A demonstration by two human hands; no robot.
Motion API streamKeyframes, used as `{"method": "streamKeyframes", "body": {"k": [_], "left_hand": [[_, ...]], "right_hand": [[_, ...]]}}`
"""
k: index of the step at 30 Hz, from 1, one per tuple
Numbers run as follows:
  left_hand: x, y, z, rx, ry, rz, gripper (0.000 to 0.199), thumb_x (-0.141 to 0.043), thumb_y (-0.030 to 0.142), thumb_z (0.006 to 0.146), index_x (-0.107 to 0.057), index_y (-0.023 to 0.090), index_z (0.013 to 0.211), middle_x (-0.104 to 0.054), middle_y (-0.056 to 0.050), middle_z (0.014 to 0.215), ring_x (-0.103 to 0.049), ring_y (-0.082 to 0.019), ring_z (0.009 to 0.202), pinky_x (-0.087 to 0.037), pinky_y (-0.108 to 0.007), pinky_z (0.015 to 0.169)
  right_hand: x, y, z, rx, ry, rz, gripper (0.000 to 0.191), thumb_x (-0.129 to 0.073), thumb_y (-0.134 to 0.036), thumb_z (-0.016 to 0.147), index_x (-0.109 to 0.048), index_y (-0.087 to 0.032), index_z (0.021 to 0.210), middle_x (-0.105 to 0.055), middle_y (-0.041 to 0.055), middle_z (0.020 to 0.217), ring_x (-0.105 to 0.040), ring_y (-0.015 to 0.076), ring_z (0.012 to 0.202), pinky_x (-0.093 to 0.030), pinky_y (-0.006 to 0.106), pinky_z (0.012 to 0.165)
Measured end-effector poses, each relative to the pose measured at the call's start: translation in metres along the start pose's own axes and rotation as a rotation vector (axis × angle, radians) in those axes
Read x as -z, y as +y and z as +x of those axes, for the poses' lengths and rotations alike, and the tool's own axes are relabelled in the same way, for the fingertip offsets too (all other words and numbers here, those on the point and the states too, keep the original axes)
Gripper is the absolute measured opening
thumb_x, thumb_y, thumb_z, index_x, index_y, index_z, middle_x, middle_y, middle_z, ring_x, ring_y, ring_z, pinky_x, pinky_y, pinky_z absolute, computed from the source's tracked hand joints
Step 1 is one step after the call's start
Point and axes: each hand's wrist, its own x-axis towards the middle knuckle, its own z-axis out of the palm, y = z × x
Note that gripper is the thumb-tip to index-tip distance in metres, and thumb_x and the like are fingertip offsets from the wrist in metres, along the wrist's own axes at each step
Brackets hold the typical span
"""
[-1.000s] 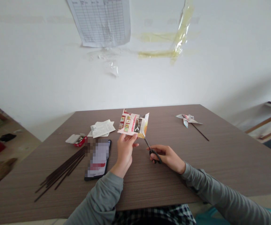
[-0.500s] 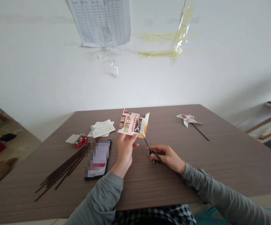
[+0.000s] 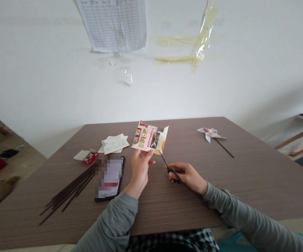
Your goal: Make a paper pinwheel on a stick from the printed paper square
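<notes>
The left hand [image 3: 140, 168] grasps a printed piece of paper [image 3: 148, 135] by its near edge, up above the table [image 3: 251, 185], while the right hand [image 3: 189, 176] grips the scissors [image 3: 173, 174] by their black handles, the blades meeting the paper's lower right edge. To the left lie a phone [image 3: 111, 178], dark sticks [image 3: 71, 189], a small red box [image 3: 91, 159] with its lid up and some loose sheets [image 3: 116, 143]; a paper pinwheel [image 3: 211, 133] on a stick lies well apart on the right.
</notes>
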Motion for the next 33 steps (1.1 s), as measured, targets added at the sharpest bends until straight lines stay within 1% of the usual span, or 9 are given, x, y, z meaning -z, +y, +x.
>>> {"method": "streamKeyframes", "body": {"k": [5,11,16,21,26,29,33], "left_hand": [[0.0005,-0.0018,0.0012,-0.011,0.014,-0.021,0.058,-0.114,0.037,0.057,-0.090,0.021,0.107,-0.096,-0.009,0.103,-0.088,-0.027,0.091,-0.058,-0.024,0.059],[0.0012,-0.0022,0.0018,-0.025,0.027,-0.006,0.062,-0.114,0.041,0.057,-0.089,0.020,0.110,-0.096,-0.011,0.109,-0.088,-0.028,0.095,-0.058,-0.024,0.059],[0.0002,-0.0003,0.0010,-0.026,0.030,-0.013,0.063,-0.113,0.041,0.055,-0.088,0.021,0.109,-0.096,-0.010,0.107,-0.087,-0.026,0.093,-0.058,-0.024,0.059],[0.0002,-0.0002,0.0007,-0.033,0.039,-0.028,0.066,-0.114,0.040,0.054,-0.090,0.020,0.112,-0.096,-0.010,0.108,-0.086,-0.025,0.092,-0.058,-0.023,0.058],[0.0007,-0.0002,0.0011,-0.033,0.030,-0.024,0.065,-0.114,0.039,0.055,-0.089,0.021,0.112,-0.096,-0.010,0.109,-0.087,-0.026,0.094,-0.058,-0.023,0.059],[0.0005,0.0001,0.0012,-0.030,0.034,-0.028,0.063,-0.114,0.039,0.054,-0.089,0.021,0.110,-0.096,-0.009,0.106,-0.087,-0.025,0.091,-0.058,-0.023,0.058],[0.0003,0.0005,0.0007,-0.033,0.031,-0.031,0.062,-0.114,0.037,0.055,-0.090,0.021,0.110,-0.097,-0.008,0.106,-0.086,-0.024,0.089,-0.058,-0.023,0.058]], "right_hand": [[-0.0002,0.0004,-0.0002,-0.004,-0.011,0.006,0.091,-0.111,-0.094,0.084,-0.095,-0.019,0.134,-0.088,0.0053,0.093,-0.078,0.0239,0.081,-0.068,0.043,0.086],[-0.0014,-0.0001,-0.0012,-0.018,-0.003,0.023,0.094,-0.112,-0.096,0.081,-0.094,-0.020,0.132,-0.088,0.0045,0.092,-0.077,0.0232,0.080,-0.067,0.042,0.087],[-0.0015,-0.0015,-0.0015,-0.015,-0.007,0.023,0.091,-0.112,-0.095,0.082,-0.095,-0.021,0.131,-0.088,0.0041,0.091,-0.077,0.0231,0.080,-0.067,0.042,0.085],[-0.0004,0.0005,-0.0012,-0.009,-0.013,0.022,0.089,-0.112,-0.094,0.083,-0.095,-0.021,0.132,-0.088,0.0046,0.093,-0.077,0.0232,0.080,-0.067,0.042,0.084],[0.0000,0.0024,-0.0014,-0.008,-0.006,0.016,0.090,-0.112,-0.093,0.084,-0.095,-0.020,0.134,-0.088,0.0048,0.092,-0.077,0.0231,0.080,-0.067,0.042,0.085],[-0.0001,0.0029,-0.0010,-0.010,-0.007,0.019,0.089,-0.112,-0.092,0.084,-0.096,-0.020,0.134,-0.087,0.0045,0.092,-0.076,0.0227,0.080,-0.067,0.042,0.085],[0.0002,0.0032,-0.0002,-0.014,-0.003,0.020,0.090,-0.113,-0.092,0.082,-0.096,-0.019,0.133,-0.088,0.0048,0.092,-0.076,0.0225,0.079,-0.066,0.041,0.083]]}}
